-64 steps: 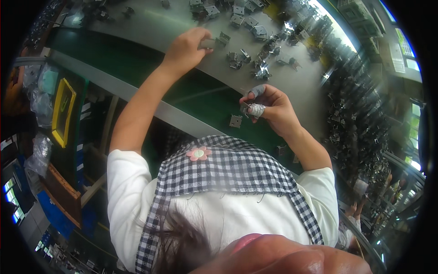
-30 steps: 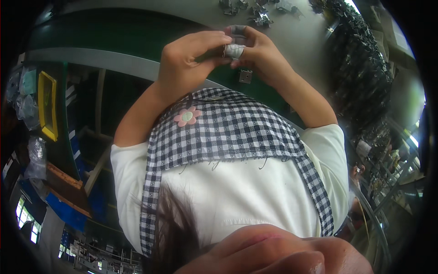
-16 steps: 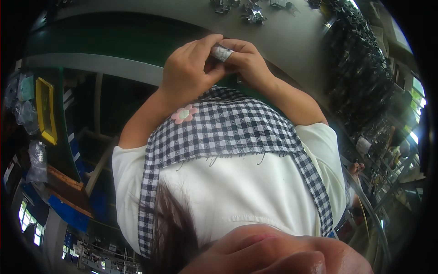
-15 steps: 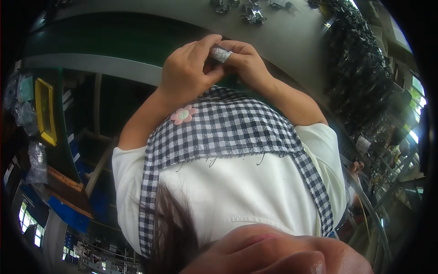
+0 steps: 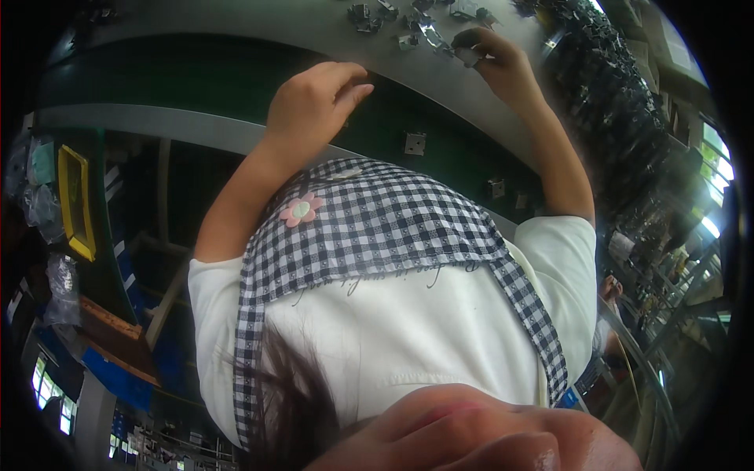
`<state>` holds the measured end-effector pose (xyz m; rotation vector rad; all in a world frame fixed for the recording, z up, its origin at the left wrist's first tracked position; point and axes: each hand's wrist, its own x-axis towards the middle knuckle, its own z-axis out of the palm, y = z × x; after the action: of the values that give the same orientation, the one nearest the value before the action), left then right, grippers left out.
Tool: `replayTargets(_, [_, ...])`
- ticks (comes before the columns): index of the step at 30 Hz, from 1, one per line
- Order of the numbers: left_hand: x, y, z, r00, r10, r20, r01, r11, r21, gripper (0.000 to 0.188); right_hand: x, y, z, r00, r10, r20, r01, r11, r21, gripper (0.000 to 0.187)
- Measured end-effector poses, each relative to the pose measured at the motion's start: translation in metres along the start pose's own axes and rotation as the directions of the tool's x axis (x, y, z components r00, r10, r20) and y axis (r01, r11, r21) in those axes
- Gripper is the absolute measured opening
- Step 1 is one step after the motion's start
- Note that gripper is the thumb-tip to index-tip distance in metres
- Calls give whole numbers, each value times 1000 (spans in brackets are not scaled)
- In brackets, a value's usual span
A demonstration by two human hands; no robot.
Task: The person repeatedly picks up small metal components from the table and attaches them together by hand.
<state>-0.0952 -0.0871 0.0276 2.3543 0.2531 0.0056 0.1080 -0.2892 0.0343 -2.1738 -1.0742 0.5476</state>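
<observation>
and my hands are apart now, no longer meeting in front of me as they were half a second ago: the right hand (image 5: 503, 71) has swung out to the right, while the left hand (image 5: 309, 102) stays over on its own side.

biggest first. the grey worktop (image 5: 259, 22) sweeps across the top of my view, and the dark green strip (image 5: 181, 74) runs along its near edge. off to the right stretches a long heap of metal parts (image 5: 609, 74), beyond my right wrist.

down to the grip. my right thumb, wrapped, and fingers curl close together over the worktop, pointing left; whether anything is pinched there, i can't tell. my left thumb and fingertips hang a little apart over the strip, pointing right, nothing showing in the gap.

smaller now: the loose silver pieces (image 5: 365, 20) lie on the worktop, leftward of my right fingertips. the narrow shiny one (image 5: 432, 35) is just beside them, its length slanting down and right toward that hand; touching or not, i can't make out. right hand clearly nearer here.

then the square plate (image 5: 415, 143), alone between my hands but closer to my body: down-right from the left fingertips, down-left from the right, left hand nearer. about as long as wide, no clear long axis.

smallest, two small pieces (image 5: 495, 188) sit farther right, nearer me still.
</observation>
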Motion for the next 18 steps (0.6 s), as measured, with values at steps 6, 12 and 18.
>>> replayTargets(6, [4,28,-10,1000,31,0,-15,458,-889,26,-32,-66,42,983,-181,-17,139,688,713,33])
replayTargets(12, [2,6,-18,870,229,-437,-375,883,-282,25,-21,-67,42,900,-349,-262,401,899,179,30])
replayTargets(18, [-2,12,-10,974,-14,-224,-129,782,-609,27,-4,-80,61,644,-764,-38,720,623,-305,19])
